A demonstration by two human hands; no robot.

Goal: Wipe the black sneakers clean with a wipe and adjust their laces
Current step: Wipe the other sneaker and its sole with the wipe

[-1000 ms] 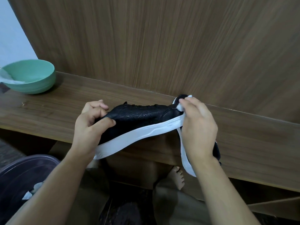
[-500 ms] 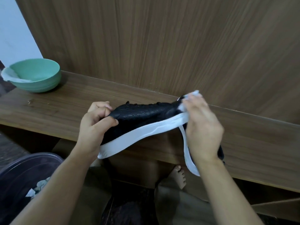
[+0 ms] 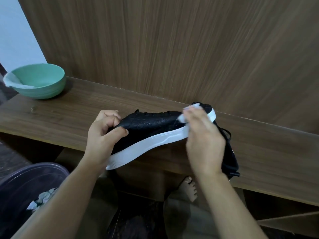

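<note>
1. Wiping underway: left hand point(image 3: 103, 135) grips the black white-soled sneaker point(image 3: 148, 128) at its heel.
2. Right hand point(image 3: 203, 140) pinches the white wipe point(image 3: 187, 112) against the toe.
3. Next, probably laces.

Left hand point(image 3: 101, 135) grips the heel end of a black sneaker point(image 3: 148, 125) with white sole, held on its side above the wooden shelf point(image 3: 51, 116). Right hand point(image 3: 203, 142), motion-blurred, presses a white wipe point(image 3: 183, 118) to the toe end. Second black sneaker point(image 3: 229, 157) lies behind the right wrist. Green bowl point(image 3: 41, 81) at far left; dark bin point(image 3: 22, 190) below.
</note>
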